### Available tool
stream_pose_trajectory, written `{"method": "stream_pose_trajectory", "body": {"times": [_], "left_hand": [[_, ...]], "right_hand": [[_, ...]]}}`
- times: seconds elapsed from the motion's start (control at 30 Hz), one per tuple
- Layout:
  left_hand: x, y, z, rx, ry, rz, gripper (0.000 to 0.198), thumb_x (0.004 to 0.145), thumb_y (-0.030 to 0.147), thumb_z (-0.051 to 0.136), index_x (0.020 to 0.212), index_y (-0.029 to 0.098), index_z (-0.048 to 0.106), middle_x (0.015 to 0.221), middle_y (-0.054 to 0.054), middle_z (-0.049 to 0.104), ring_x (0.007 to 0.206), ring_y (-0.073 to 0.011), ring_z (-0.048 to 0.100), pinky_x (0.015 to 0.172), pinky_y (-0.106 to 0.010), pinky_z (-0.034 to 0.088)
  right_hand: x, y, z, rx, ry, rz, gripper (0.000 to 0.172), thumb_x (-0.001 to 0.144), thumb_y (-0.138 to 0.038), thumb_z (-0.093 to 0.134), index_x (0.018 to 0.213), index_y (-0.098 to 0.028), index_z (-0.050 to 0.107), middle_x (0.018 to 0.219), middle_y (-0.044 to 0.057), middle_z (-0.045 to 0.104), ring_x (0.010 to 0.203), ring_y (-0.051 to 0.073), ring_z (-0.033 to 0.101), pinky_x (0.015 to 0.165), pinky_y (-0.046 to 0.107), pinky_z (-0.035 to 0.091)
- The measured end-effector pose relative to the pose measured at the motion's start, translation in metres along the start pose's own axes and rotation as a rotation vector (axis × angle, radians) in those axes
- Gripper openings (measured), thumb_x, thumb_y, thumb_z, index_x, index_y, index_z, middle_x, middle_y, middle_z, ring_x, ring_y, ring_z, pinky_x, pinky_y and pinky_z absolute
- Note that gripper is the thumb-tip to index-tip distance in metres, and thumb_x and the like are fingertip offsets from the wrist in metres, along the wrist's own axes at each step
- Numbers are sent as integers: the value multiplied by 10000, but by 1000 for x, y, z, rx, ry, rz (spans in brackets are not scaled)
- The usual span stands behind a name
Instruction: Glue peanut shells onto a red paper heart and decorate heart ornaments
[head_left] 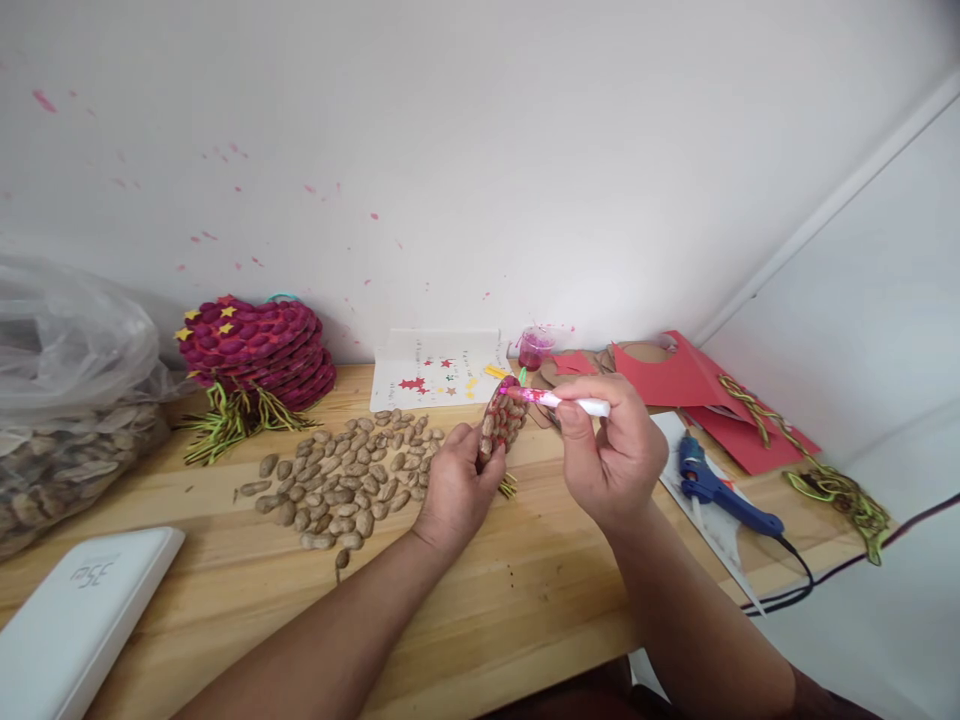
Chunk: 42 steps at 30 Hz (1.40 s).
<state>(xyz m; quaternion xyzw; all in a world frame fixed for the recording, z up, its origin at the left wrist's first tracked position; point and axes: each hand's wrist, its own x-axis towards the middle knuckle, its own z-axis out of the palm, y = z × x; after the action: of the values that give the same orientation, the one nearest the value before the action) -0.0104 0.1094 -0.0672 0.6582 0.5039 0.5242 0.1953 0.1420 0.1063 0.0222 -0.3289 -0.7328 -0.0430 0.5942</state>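
My left hand grips a small peanut-covered piece by its lower left edge and holds it up, tilted, over the table. Pinched in my right hand is a white-handled brush, its pink-stained tip touching the top of the piece, where the peanuts show magenta colour. Green-yellow threads hang below the piece. A clear cup of magenta liquid stands behind it against the wall. Loose peanuts lie spread on the table left of my left hand.
Stacked magenta pieces with yellow stars and a plastic bag of peanuts stand at the left. A white power bank lies front left. A star-strewn paper is behind. Red paper, a blue glue gun and cords lie right.
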Motion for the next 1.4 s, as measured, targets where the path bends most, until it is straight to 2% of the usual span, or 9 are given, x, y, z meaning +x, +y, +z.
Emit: {"method": "stream_pose_trajectory", "body": {"times": [0.2,0.33,0.43,0.63,0.87,1.03,1.23,1.4], "left_hand": [[-1,-2,0,18,-6,47,265,868,144,618,665,206,460,677,37,429,590,-114,416,571,-232,330],[-1,-3,1,35,3,58,265,862,125,625,663,201,468,662,46,408,581,-109,404,571,-226,330],[-1,-4,1,41,10,58,252,859,123,632,668,198,486,651,51,396,572,-108,394,564,-227,323],[-1,-3,0,27,-8,52,265,866,130,634,655,195,487,663,46,406,572,-107,393,565,-226,331],[-1,-2,-1,32,-17,40,244,859,108,635,662,189,516,660,43,412,584,-111,408,572,-219,344],[-1,-3,0,27,-27,50,216,865,113,636,683,187,547,669,42,412,583,-110,401,576,-217,354],[0,-3,-1,38,-27,37,187,865,117,638,703,184,572,666,43,412,583,-111,404,572,-217,353],[0,-2,-1,37,-32,40,192,869,133,626,696,192,564,661,42,411,580,-116,404,571,-223,355]], "right_hand": [[0,-3,-1,47,-48,13,178,923,-117,631,1049,-236,669,928,25,734,825,194,682,750,351,538],[1,-1,-2,11,-10,-8,194,902,-95,646,1043,-227,668,905,21,727,799,186,666,738,340,529],[2,0,-3,8,21,-15,200,899,-86,640,1038,-226,672,901,19,716,790,178,651,733,335,520],[1,-2,-3,41,-51,15,202,897,-84,644,1042,-224,665,917,24,728,811,192,682,730,344,526],[2,-1,-3,-12,-9,-22,195,893,-79,647,1031,-216,664,894,15,721,792,168,650,732,322,519],[1,-3,-4,4,-63,-1,192,891,-87,652,1035,-214,661,913,17,729,805,169,663,726,320,521],[3,-2,-4,-18,-11,-38,207,881,-67,651,1031,-209,662,891,21,719,796,170,643,733,324,517],[2,-3,-4,-2,-62,-37,201,883,-70,650,1029,-207,659,900,20,729,801,171,654,732,320,522]]}}
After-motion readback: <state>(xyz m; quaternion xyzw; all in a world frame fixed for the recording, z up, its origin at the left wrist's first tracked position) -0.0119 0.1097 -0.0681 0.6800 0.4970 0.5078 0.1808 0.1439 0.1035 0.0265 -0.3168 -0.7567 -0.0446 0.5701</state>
